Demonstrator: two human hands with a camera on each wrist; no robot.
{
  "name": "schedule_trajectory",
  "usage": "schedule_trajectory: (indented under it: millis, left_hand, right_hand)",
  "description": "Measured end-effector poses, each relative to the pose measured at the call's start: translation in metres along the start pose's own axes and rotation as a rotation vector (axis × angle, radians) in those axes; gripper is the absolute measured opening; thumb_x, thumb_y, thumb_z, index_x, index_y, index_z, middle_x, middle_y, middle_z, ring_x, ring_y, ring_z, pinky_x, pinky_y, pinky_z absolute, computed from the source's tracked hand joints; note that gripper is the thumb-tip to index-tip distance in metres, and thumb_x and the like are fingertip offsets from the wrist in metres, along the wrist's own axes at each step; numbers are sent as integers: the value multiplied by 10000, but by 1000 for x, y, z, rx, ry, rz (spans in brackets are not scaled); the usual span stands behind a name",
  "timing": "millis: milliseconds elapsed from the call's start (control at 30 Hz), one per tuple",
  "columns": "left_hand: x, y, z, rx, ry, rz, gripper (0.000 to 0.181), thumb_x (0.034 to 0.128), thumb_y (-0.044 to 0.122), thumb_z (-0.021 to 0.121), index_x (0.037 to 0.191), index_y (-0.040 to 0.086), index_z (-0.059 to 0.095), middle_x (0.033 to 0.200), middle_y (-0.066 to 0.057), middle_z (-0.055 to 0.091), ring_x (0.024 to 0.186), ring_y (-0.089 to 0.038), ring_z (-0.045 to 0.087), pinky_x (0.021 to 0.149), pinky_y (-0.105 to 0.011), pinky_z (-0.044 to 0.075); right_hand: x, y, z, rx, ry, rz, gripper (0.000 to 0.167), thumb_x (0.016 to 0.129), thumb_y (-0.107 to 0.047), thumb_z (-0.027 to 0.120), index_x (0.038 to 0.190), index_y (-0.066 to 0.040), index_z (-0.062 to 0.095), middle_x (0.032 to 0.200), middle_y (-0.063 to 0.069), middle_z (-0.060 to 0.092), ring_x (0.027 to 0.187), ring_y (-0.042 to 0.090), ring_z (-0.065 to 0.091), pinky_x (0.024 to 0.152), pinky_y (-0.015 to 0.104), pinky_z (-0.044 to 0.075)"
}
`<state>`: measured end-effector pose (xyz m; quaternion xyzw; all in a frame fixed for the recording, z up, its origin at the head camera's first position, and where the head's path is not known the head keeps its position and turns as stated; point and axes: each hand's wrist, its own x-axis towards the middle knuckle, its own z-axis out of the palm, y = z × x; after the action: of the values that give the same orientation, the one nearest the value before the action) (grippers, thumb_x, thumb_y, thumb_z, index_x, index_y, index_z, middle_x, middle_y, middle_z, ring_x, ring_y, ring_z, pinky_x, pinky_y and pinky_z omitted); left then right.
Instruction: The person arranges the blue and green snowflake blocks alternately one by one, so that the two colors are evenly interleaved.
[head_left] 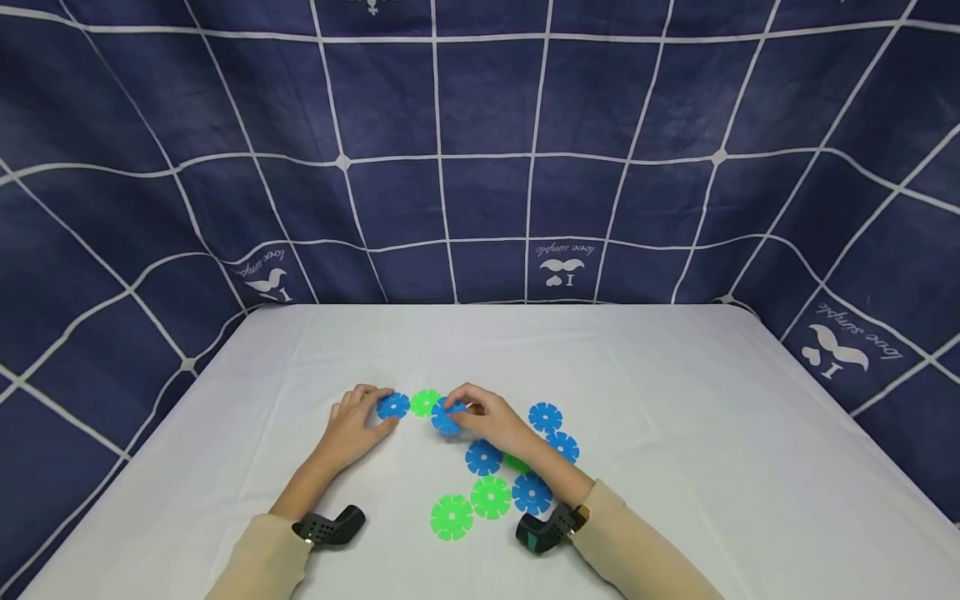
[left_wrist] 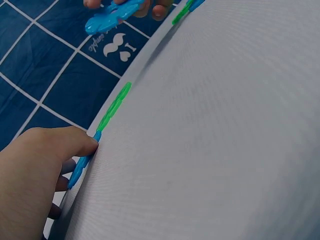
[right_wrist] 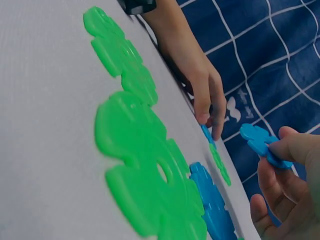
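The joining looks barely begun: the left blue disc (head_left: 393,406) and the middle green disc (head_left: 425,402) lie on the desk (head_left: 675,400) edge to edge, though whether their slots interlock I cannot tell. The left hand (head_left: 358,425) pinches that blue disc at its rim, thumb on the near side. The right hand (head_left: 491,421) grips the raised blue disc (head_left: 447,422) between thumb and fingers, off the desk and not yet attached to the green one. More blue discs (head_left: 483,450) and green discs (head_left: 444,524) lie nearer and to the right, probably what is left to use; some touch or overlap.

All seem to be thin, stiff plastic, slightly glossy, round with notched, petal-like rims. Smooth white fabric with faint creases covers the desk; behind hangs rippled navy cloth (head_left: 487,200) with white grid lines.
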<state>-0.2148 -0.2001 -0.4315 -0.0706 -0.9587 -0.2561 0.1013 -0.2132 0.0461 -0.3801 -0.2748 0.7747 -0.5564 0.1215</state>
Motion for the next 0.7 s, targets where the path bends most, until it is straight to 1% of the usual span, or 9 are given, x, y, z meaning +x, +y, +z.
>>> schedule_trajectory:
  millis: [67,200,233,300,400,433,533,600,700]
  left_hand:
    - [1,0,-1,3,-3,-3,501,804,295,616,1243,70,525,1213,-165,473,1131,-327,408,839,-439,268]
    - [2,-1,0,-4,-11,-12,507,803,289,623,1248,71,520,1227,-171,469,1147,-334,402,856,-452,265]
    - [2,-1,0,-4,-12,-11,508,803,289,622,1250,71,518,1229,-171,469,1148,-334,402,856,-452,265]
    - [2,-1,0,-9,-13,-11,509,804,290,622,1251,70,517,1231,-171,467,1151,-334,399,861,-457,262]
    - [2,-1,0,-17,-9,-6,508,803,289,624,1249,71,520,1227,-168,468,1147,-331,400,862,-459,260]
    - [2,-1,0,-17,-7,-3,508,802,289,625,1249,71,520,1225,-167,469,1147,-329,401,856,-455,262]
    - [2,-2,0,-18,0,1,505,798,290,626,1243,72,526,1220,-164,473,1145,-322,406,840,-439,264]
    - [1,-2,0,-16,2,3,505,797,292,623,1240,70,527,1216,-164,475,1142,-320,408,827,-426,263]
    - [0,-2,0,-12,0,1,507,799,295,618,1241,63,526,1213,-168,475,1136,-320,408,824,-422,262]
  right_hand:
    - [4,7,0,-1,20,20,209,893,-57,511,1090,-44,580,976,192,568,581,80,386,546,186,351]
    - [10,26,0,-20,95,59,239,870,-74,524,1093,-122,595,849,89,560,564,91,386,506,191,343]
    - [10,27,0,-32,118,69,253,863,-66,528,1098,-131,597,850,74,564,572,98,392,511,193,343]
    - [8,21,-1,-56,155,64,284,847,-35,516,1112,-101,591,876,98,579,591,102,402,518,192,343]
    - [9,24,-1,-89,189,61,327,837,3,509,1145,-81,583,917,135,572,630,113,408,541,187,346]
    - [9,25,-2,-100,197,58,337,836,14,508,1154,-73,578,954,145,573,648,119,416,553,189,354]
    - [14,40,-2,-121,216,40,353,835,5,513,1162,-114,578,987,103,575,678,116,440,571,185,379]
    - [14,42,-1,-140,228,24,346,837,-1,516,1156,-120,578,999,85,576,689,109,450,584,186,391]
    - [14,45,0,-205,234,11,322,847,-19,529,1148,-121,576,965,69,563,706,100,455,599,186,403]
